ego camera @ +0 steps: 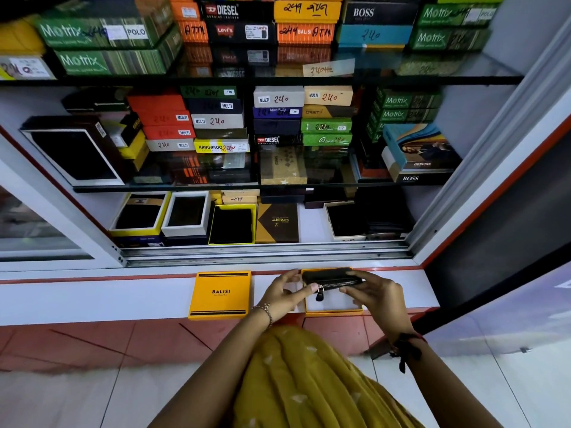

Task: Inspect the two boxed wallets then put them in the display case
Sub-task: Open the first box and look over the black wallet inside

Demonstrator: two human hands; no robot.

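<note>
I hold the black zip wallet (332,278) in both hands, lifted just above its open orange box (333,305), which sits on the white table (92,299) in front of the display case (265,251). My left hand (285,293) is closed on the wallet's left end, thumb near the zip pull (319,295) that dangles below. My right hand (375,293) is closed on the right end, fingers curled over the top edge. The other box, the closed orange Balisi box (221,295), lies just beside my left hand, lid on, not yet opened as far as I can judge.

What worries me most is the grip. I have the wallet by its ends only, pinched at the edges, so if I turn it to look at the back one end could slip and it would drop onto the box rim or off the front of the table to the red floor (92,344). The open box sits close to that front edge, so a nudge from my wrist could tip it over. The dangling pull could also snag on the box wall when I lower the wallet back in.

Further on, the bottom shelf (312,222) of the case looks crowded with open boxes, with only a narrow bare strip. Sliding two more boxes in could knock a neighbour askew.
</note>
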